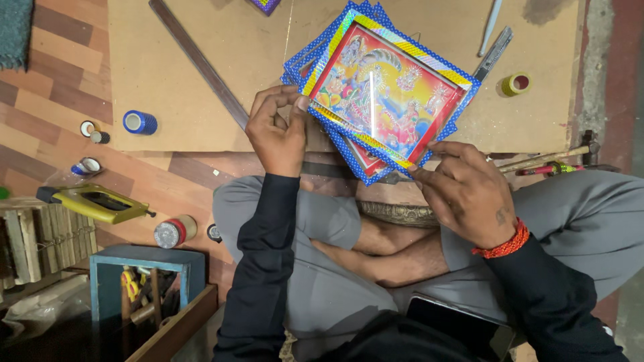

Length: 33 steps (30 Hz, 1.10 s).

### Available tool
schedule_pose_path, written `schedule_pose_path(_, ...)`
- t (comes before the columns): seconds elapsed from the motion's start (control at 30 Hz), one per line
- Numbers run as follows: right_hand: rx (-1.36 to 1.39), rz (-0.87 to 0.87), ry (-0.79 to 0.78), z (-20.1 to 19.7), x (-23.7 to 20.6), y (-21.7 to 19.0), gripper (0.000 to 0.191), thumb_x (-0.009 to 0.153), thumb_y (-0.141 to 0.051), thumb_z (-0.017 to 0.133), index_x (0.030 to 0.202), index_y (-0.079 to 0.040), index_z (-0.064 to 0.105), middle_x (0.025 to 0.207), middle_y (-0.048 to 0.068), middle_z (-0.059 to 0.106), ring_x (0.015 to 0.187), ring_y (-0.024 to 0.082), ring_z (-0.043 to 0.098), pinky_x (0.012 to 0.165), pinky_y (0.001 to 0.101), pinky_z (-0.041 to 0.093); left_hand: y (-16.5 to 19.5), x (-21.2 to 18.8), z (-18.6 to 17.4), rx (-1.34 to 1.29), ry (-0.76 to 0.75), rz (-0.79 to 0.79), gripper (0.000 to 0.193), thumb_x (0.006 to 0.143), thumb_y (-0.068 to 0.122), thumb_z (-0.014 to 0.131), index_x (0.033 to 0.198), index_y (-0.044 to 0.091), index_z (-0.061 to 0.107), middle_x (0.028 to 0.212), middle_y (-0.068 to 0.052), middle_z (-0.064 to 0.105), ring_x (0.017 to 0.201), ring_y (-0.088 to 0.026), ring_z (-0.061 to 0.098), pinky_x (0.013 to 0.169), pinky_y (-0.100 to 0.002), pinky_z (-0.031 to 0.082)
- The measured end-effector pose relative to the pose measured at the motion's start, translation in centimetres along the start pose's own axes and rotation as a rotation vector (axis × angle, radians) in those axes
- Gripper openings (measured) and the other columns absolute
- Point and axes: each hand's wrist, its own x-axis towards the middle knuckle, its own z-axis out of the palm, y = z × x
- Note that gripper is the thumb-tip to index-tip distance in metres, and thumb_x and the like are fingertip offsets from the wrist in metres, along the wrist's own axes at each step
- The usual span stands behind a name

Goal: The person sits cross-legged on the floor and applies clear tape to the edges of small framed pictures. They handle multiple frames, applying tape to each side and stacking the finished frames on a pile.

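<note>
Blue-edged framed pictures | both hands: left, right pinch lower edges | bare board beside

The person wears a black top with long sleeves and grey trousers. The feet are bare. A red bead bracelet sits on the right wrist.

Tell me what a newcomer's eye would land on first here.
First, the stack of bright framed pictures with blue dotted borders, tilted on the brown board at top centre. The left hand pinches the stack's left edge and the right hand its lower corner. Next come the blue tape roll on the board's left edge and the yellow hand tool on the floor, lower left.
</note>
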Motion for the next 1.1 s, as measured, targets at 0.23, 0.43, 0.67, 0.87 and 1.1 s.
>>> schedule_pose_path(0.23,0.025,0.011,-0.009,0.0,0.1,-0.1,0.032,0.073,-0.001,0.076,0.105,-0.008,0.078,0.08,0.006,0.06,0.116,0.029,0.064,0.09,0.0411,0.055,0.1,0.1,-0.1,-0.002,-0.001,0.027,0.01,0.094,0.004,0.079,0.094,-0.002,0.071,0.113,-0.005,0.071,0.06,0.0,0.039,0.05,-0.02,0.029)
schedule_pose_path(0.43,0.041,0.014,0.001,0.4,0.0,0.0,0.032,0.073,0.0,0.076,0.104,-0.007,0.078,0.085,0.007,0.064,0.117,0.031,0.063,0.092,0.0421,0.054,-0.3,-0.4,0.5,0.062,0.036,0.088,0.015,0.089,0.003,0.078,0.099,0.0,0.068,0.115,-0.006,0.068,0.089,-0.005,0.056,0.065,-0.021,0.041)
schedule_pose_path(0.67,0.077,0.017,0.087,1.8,-0.1,-1.2,0.026,0.079,-0.002,0.079,0.104,-0.005,0.077,0.088,0.006,0.067,0.115,0.032,0.064,0.091,0.0413,0.054,-0.8,2.0,1.4,-0.2,0.069,-0.081,0.048,0.084,0.012,0.089,0.116,0.001,0.054,0.1,-0.005,0.063,0.091,-0.008,0.058,0.072,-0.023,0.043)
schedule_pose_path(0.87,0.101,0.043,0.17,3.5,-0.3,-2.0,0.02,0.078,0.0,0.081,0.097,-0.005,0.076,0.089,0.006,0.07,0.112,0.032,0.066,0.09,0.0404,0.055,-1.5,4.0,0.5,0.263,0.032,-0.161,0.047,0.085,0.018,0.089,0.122,0.008,0.061,0.09,-0.005,0.066,0.069,-0.015,0.053,0.069,-0.031,0.047)
schedule_pose_path(1.1,0.135,0.067,0.226,4.1,-0.6,-2.0,0.015,0.076,0.004,0.08,0.087,-0.003,0.072,0.092,0.007,0.072,0.115,0.033,0.068,0.09,0.0393,0.055,5.3,-5.6,2.4,0.384,-0.179,0.15,0.063,0.083,0.025,0.08,0.139,0.012,0.055,0.123,-0.012,0.064,0.092,-0.036,0.069,0.07,-0.043,0.055)
